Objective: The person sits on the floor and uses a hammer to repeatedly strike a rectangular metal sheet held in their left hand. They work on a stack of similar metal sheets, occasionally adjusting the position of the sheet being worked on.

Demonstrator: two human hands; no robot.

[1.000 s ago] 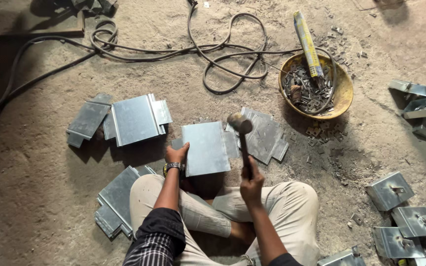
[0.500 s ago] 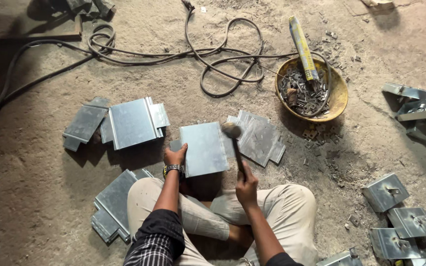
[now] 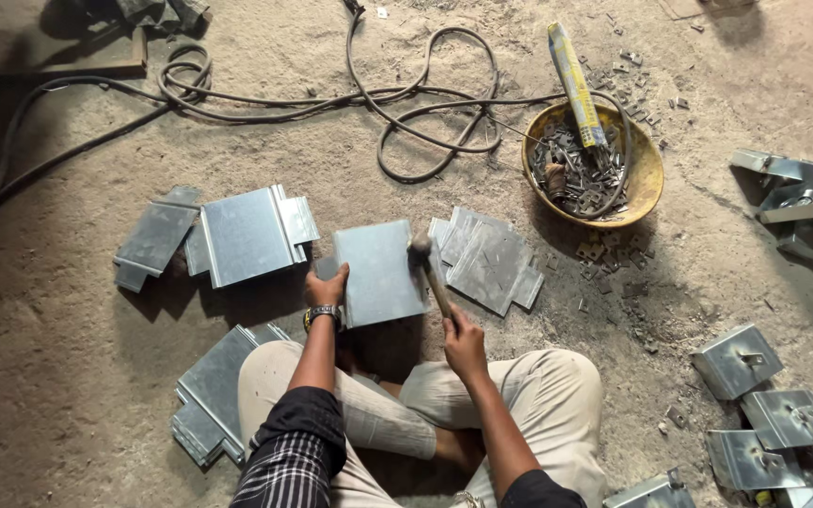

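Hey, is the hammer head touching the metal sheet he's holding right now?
Touching, as far as the head view shows: the hammer head sits on the right edge of the metal sheet, no gap visible. The left hand grips the sheet's left edge; the right hand holds the handle.

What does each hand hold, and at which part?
Right hand: wooden-handled hammer, near the handle's end. Left hand: flat grey sheet-metal piece, at its left edge.
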